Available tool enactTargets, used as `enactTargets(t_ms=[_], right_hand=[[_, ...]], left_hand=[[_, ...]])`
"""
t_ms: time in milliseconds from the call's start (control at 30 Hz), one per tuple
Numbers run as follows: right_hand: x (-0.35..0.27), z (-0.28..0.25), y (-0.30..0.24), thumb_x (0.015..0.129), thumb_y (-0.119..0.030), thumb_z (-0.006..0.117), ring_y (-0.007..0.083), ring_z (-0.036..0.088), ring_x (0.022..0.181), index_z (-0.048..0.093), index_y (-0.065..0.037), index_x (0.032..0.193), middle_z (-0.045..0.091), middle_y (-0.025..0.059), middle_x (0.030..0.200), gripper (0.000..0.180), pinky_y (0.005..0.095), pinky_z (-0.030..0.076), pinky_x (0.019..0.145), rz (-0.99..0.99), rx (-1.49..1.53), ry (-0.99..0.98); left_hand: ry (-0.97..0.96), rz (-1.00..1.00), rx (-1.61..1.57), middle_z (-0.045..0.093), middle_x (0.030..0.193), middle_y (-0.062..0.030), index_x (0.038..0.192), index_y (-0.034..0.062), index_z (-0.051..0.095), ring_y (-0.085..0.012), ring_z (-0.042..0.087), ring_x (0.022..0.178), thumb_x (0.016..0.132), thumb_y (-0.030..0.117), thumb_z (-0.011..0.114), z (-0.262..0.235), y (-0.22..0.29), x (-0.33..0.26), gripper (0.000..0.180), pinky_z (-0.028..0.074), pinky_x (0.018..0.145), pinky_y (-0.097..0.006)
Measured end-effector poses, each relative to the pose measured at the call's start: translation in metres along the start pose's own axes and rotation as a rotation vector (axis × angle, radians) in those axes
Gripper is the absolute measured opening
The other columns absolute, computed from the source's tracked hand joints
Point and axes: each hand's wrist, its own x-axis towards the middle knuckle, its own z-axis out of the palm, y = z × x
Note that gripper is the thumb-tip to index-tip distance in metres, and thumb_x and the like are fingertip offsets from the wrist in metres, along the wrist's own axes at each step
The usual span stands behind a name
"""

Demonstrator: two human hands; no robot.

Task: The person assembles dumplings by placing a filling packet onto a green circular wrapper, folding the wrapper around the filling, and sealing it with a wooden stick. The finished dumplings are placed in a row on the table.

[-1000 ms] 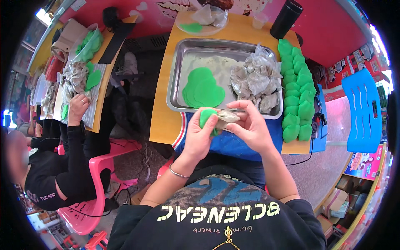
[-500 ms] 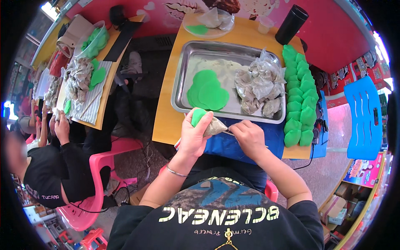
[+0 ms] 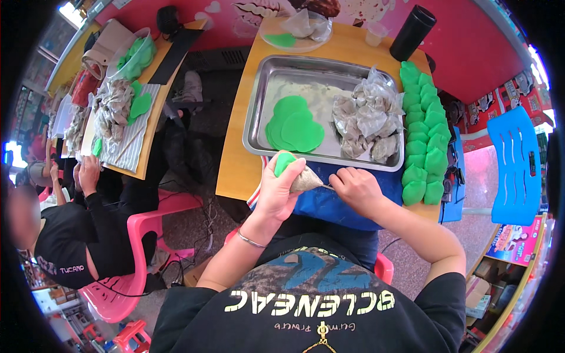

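Observation:
My left hand (image 3: 281, 189) is closed around a small clear bag of grey-brown filling (image 3: 305, 179), with a green rounded piece (image 3: 284, 162) over the bag's wide end. The bag narrows to a tip pointing right. From the tip a thin pale strand (image 3: 327, 187) runs to my right hand (image 3: 356, 189), whose fingers pinch it; whether it is thread or twisted plastic I cannot tell. Just beyond my hands stands a steel tray (image 3: 254, 112) holding a stack of flat green pieces (image 3: 294, 126) and a heap of filled clear bags (image 3: 371, 112).
Overlapping green covered pieces (image 3: 425, 132) line the table's right edge. A black tumbler (image 3: 413, 32), a small clear cup (image 3: 375, 34) and a plastic plate (image 3: 294, 46) stand at the back. On the left, a co-worker (image 3: 73, 235) sits at another table (image 3: 150, 126). A blue chair (image 3: 514, 167) is at right.
My right hand has moved slightly right from the bag's tip, and the strand between shows more plainly. My left hand has shifted slightly right with the bag.

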Motion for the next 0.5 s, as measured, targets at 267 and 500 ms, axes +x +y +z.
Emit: enactTargets(t_ms=[267, 500], right_hand=[[0.004, -0.01, 0.002, 0.067, -0.015, 0.054, 0.0166, 0.052, 0.065, 0.049, -0.01, 0.071, 0.046, 0.0036, 0.069, 0.009, 0.0289, 0.043, 0.055, -0.058, -0.072, -0.046], [0.021, -0.065, -0.011, 0.072, 0.005, 0.06, 0.0179, 0.059, 0.071, 0.061, -0.002, 0.082, 0.058, 0.0088, 0.081, 0.012, 0.0275, 0.049, 0.061, 0.38, 0.93, 0.252]], left_hand=[[0.021, 0.021, 0.001, 0.049, 0.071, 0.003, 0.081, 0.0116, 0.049, -0.0073, 0.052, 0.062, 0.08, 0.005, 0.061, 0.006, 0.001, -0.004, 0.014, 0.048, 0.055, -0.025], [0.02, 0.059, 0.032, 0.051, 0.072, 0.0023, 0.081, 0.0106, 0.049, -0.0073, 0.053, 0.062, 0.081, 0.005, 0.061, 0.007, -0.001, -0.003, 0.013, 0.047, 0.055, -0.024]])
